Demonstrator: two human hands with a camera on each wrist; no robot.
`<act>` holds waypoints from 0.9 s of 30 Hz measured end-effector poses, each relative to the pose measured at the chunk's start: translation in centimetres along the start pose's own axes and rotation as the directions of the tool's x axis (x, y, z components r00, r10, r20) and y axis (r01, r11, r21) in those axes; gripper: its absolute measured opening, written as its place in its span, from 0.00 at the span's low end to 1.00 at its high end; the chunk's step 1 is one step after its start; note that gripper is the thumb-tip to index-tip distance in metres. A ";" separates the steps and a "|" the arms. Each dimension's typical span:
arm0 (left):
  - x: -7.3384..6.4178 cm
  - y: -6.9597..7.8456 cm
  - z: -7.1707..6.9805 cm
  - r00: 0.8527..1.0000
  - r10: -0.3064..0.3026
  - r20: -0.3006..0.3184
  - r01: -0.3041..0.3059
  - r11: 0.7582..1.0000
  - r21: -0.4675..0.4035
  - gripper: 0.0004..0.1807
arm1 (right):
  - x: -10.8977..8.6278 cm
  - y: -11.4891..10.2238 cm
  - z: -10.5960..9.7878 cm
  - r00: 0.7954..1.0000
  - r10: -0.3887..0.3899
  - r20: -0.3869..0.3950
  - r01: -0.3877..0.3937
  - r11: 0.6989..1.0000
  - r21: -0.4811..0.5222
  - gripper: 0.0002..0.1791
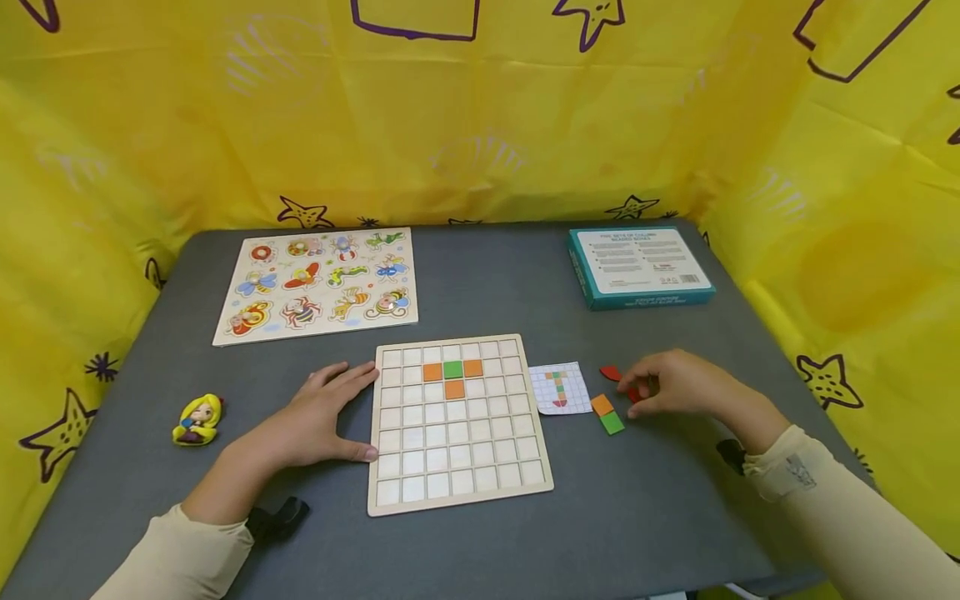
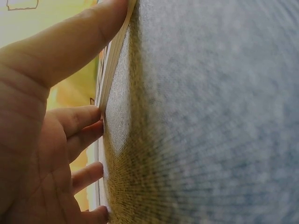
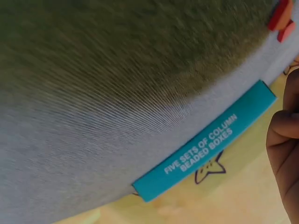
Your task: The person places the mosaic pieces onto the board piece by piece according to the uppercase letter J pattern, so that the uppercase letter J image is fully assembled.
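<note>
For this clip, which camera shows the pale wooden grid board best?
The head view: it shows nearly all of the pale wooden grid board, with four orange and green square tiles in its cells. The left wrist view shows only part of its edge, beside the left hand. The right wrist view doesn't show it.

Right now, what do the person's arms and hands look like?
The left sleeve and right sleeve are cream. A small grey mark shows near the right one's end. One black attachment shows by the left wrist, another black attachment by the right wrist. The left hand and right hand wear no gloves.
</note>
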State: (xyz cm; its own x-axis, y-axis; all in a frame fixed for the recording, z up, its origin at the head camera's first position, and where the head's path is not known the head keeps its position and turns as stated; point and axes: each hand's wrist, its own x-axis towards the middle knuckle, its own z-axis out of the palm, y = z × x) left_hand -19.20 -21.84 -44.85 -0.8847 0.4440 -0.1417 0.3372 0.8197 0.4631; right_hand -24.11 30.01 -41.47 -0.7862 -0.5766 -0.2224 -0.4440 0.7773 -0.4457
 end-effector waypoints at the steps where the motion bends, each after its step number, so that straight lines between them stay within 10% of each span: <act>1: 0.0 0.0 0.0 1.000 -0.001 -0.001 0.001 1.000 0.001 0.64 | -0.1 -0.1 0.2 1.000 0.003 0.007 -0.003 1.000 0.003 0.15; 27: 0.1 -0.1 0.0 1.000 -0.001 -0.001 0.001 1.000 0.006 0.65 | -0.9 -0.8 1.6 0.996 -0.090 -0.013 0.090 0.995 -0.030 0.11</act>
State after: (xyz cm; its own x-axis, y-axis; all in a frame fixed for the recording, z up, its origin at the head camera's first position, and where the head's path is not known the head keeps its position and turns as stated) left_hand -19.31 -21.86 -44.89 -0.8854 0.4426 -0.1419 0.3377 0.8224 0.4578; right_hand -22.39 29.51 -42.32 -0.7483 -0.6412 -0.1699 -0.5258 0.7296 -0.4373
